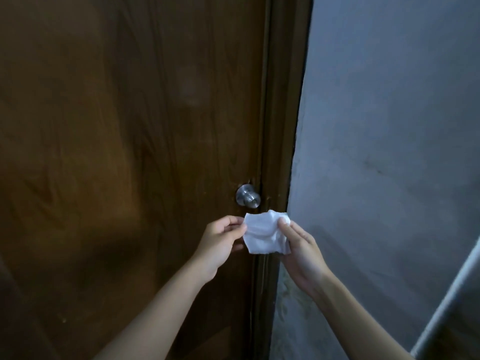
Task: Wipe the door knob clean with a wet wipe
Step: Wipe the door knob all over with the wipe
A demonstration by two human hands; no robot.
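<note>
A round silver door knob (pixel 248 196) sits on the right edge of a dark brown wooden door (pixel 130 152). Just below the knob, a crumpled white wet wipe (pixel 263 233) is held between both hands, apart from the knob. My left hand (pixel 219 242) pinches the wipe's left edge with thumb and fingers. On the wipe's right side, my right hand (pixel 301 253) grips it, thumb on top. Both forearms reach up from the bottom of the view.
A brown door frame (pixel 283 126) runs beside the door. A grey plaster wall (pixel 389 152) fills the right side. A pale slanted bar or edge (pixel 446 302) crosses the lower right corner.
</note>
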